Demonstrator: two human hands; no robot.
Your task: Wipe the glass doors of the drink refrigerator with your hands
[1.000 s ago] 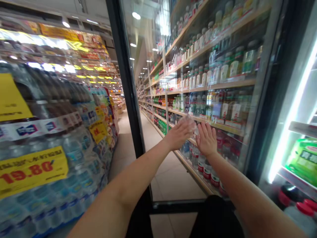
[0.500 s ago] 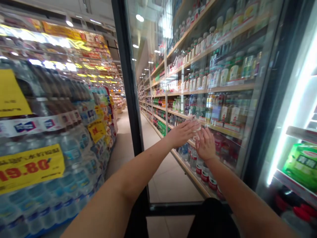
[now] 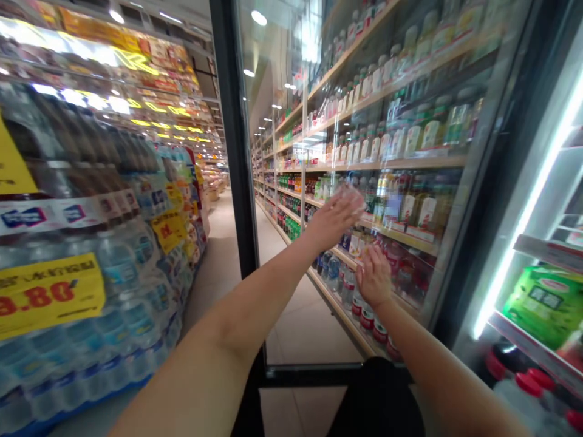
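Note:
My left hand [image 3: 331, 220] is laid on the glass door [image 3: 291, 328], with a pale, blurred cloth [image 3: 353, 198] under its fingers. I cannot tell whether this is fabric or paper. Below it and to the right, my right hand [image 3: 374, 278] rests at the same glass, fingers stretched and nothing seen in them. A dark frame [image 3: 234, 152] borders the pane. Bottles on wooden-edged shelves show through or in the glass; which of the two is unclear.
Stacked packs of bottled water [image 3: 113, 321] with a yellow price sign [image 3: 50, 294] stand on the left. To the right, a lit cooler holds a green package [image 3: 544, 306] and red-capped bottles [image 3: 528, 383]. A tiled aisle [image 3: 216, 243] runs ahead.
My left hand has slid up and slightly left on the glass with the cloth. My right hand has dropped a little, so the two hands are now apart. The view has shifted slightly.

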